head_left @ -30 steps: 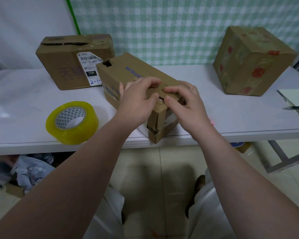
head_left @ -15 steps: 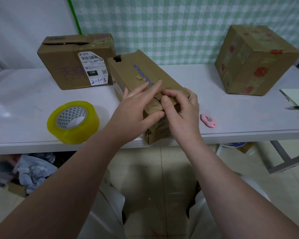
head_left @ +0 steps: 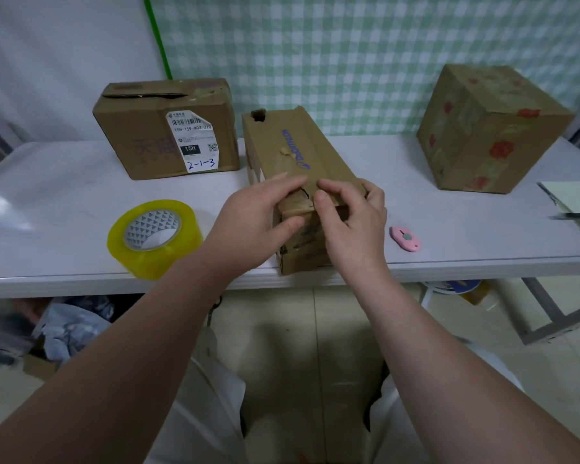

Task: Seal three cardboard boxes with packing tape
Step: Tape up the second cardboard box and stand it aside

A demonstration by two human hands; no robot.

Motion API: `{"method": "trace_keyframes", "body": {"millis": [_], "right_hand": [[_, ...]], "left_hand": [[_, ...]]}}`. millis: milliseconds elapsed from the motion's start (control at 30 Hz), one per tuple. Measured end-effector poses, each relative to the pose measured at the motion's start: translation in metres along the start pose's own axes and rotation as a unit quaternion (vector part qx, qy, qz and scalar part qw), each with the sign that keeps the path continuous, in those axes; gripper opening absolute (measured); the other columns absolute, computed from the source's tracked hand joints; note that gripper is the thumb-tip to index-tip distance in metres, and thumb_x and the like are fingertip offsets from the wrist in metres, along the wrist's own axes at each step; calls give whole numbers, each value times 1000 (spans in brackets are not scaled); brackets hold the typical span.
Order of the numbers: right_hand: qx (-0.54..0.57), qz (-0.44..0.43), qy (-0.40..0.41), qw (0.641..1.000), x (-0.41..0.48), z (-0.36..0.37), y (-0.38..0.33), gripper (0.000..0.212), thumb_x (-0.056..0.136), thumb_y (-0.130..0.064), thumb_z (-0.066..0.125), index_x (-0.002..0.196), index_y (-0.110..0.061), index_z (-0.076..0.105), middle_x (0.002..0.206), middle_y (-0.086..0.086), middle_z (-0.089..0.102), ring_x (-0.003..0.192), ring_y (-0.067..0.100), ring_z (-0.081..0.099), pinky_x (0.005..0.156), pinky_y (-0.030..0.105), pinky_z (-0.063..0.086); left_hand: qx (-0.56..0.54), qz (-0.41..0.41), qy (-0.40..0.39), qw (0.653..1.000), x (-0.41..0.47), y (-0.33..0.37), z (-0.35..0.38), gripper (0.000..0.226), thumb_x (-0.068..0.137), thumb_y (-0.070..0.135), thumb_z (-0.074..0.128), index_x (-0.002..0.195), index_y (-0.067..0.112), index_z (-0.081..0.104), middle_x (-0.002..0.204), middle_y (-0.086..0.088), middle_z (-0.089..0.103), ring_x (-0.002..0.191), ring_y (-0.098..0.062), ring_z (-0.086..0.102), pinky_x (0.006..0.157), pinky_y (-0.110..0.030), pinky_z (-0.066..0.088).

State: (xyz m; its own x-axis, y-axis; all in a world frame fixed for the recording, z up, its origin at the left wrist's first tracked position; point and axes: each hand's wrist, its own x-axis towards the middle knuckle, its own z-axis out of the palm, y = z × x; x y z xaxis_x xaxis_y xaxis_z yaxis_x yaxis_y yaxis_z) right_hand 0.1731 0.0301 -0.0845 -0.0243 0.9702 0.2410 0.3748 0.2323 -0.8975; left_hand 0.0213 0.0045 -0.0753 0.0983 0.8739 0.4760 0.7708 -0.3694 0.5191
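On the desk [head_left: 449,229]: everything in play sits here. The long box [head_left: 292,152] lies with its near end right at the desk's front edge, so I judge a firm push or tug on that end could slide it off.
Flowered box [head_left: 493,128]: well to the right of the long box and farther back, untouched. Its flaps look shut, but I cannot tell whether they are sealed.
Labelled box [head_left: 148,139]: just left of the long box's far end. A dark gap shows along its top, so it probably needs pressing closed before tape goes on.
Long box: in the middle, running from the back toward the person. Its near end is creased and torn where the flaps meet. Worn card like that may spring open once let go, or take tape badly.
Left hand [head_left: 252,219]: at the long box's near end, fingers laid over the top and thumb pressed to the end face, clasping that corner.
Right hand [head_left: 352,222]: on the same end, thumb and forefinger pinching the flap's edge. Both hands are busy, so fetching tape means freeing one, and the flap may lift.
Tape roll [head_left: 154,262]: left of the long box's near end, apart from it, lying flat, with no strip drawn out that I can see. Finding its loose end one-handed could be slow.
Pink cutter [head_left: 405,238]: just right of the long box's near end, close to the desk's edge. A sweeping arm could knock it off.
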Motion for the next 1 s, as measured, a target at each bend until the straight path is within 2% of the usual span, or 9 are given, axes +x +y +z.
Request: {"method": "trace_keyframes", "body": {"millis": [67,167,233,300,367,467,533,733,1000], "right_hand": [[-14,5,-1,1000,1,0,-1,20,91,-33,60,109,-34,68,135,2,38,120,13,31,91,13,20],[-69,-35,45,996,6,-3,-7,18,88,-32,64,105,-31,71,136,0,41,123,16,31,90,13,22],[-56,-84,64,993,12,-8,-17,20,88,-29,64,106,-30,72,125,-5,51,116,13,39,95,19,29],[-21,-116,25,993,18,-13,-31,20,88,-27,63,106,-29,73,107,-13,62,109,11,52,96,25,40],[29,-102,-29,994,19,-16,-44,16,88,-23,66,101,-27,75,93,-19,68,96,4,62,88,20,47],[74,-89,-35,993,17,-15,-50,14,85,-17,71,85,-30,74,80,-18,71,82,-1,66,78,16,51],[116,-70,-30,990,15,-14,-50,19,83,-15,74,78,-34,71,77,-15,72,81,1,68,75,16,52],[217,45,-85,971,16,-14,-53,6,84,-18,72,84,-13,75,78,3,74,70,8,62,67,22,48],[261,88,-139,951,18,-3,-69,16,90,-13,65,74,-11,67,58,-6,60,52,5,50,62,25,45]], "left_hand": [[19,10,-27,999,1,0,-1,54,80,28,61,133,16,55,132,3,58,129,-7,42,104,-5,22],[-108,-76,-2,991,5,12,-10,40,85,25,59,125,23,61,122,11,60,119,3,49,99,-4,31],[-253,-135,33,957,9,21,-17,28,87,14,56,110,26,67,112,6,67,109,-2,57,96,-14,41],[-358,-167,44,918,12,28,-22,30,89,1,51,100,22,68,101,4,70,101,-3,61,91,-17,45],[-405,-186,37,894,14,31,-26,37,87,-5,46,95,21,70,94,5,71,97,-3,60,86,-19,43],[-414,-206,28,886,13,32,-29,35,79,5,47,93,25,73,94,8,72,99,-7,57,90,-31,36],[-405,-211,29,889,12,33,-30,37,84,1,46,97,25,72,93,10,71,98,-5,57,92,-34,35],[-392,-214,27,894,9,41,-31,43,88,-6,43,101,27,68,80,18,65,91,0,56,81,-23,38],[-380,-212,9,900,2,36,-46,45,89,-2,45,108,32,67,84,15,61,86,2,56,88,-30,36]]}}
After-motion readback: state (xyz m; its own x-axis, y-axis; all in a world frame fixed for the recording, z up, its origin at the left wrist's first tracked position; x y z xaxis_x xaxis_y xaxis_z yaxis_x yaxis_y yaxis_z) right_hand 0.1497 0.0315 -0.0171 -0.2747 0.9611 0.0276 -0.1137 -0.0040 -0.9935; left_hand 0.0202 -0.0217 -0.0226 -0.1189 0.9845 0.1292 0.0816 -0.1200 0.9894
